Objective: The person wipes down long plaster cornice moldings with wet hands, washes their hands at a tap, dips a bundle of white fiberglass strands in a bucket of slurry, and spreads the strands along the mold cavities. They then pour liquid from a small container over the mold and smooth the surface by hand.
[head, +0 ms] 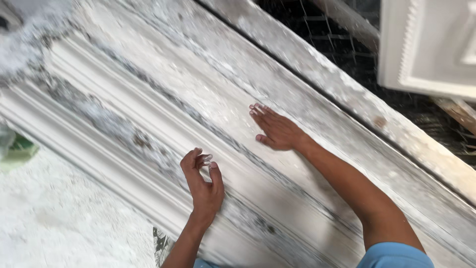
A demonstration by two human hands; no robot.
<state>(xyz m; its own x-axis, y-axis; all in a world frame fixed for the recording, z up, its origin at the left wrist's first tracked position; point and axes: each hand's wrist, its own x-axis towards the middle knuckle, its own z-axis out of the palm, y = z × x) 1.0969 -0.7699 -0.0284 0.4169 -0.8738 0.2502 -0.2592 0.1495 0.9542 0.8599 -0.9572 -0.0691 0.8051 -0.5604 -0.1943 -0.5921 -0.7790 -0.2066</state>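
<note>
A long white plaster moulding (163, 99) with stepped ridges and grey smears runs diagonally from upper left to lower right. My right hand (275, 130) lies flat on its smooth upper band, fingers together and pointing up-left, holding nothing. My left hand (202, 181) hovers over the lower ridges with its fingers curled and the thumb apart; nothing shows in it, and its fingertips are dusted white.
A plaster-caked wooden rail (357, 94) borders the moulding on the right, with dark wire mesh (322, 30) beyond it. A white ornamental plaster panel (431, 44) stands at the top right. White powdery ground (64, 223) and a green object (20, 146) lie at the left.
</note>
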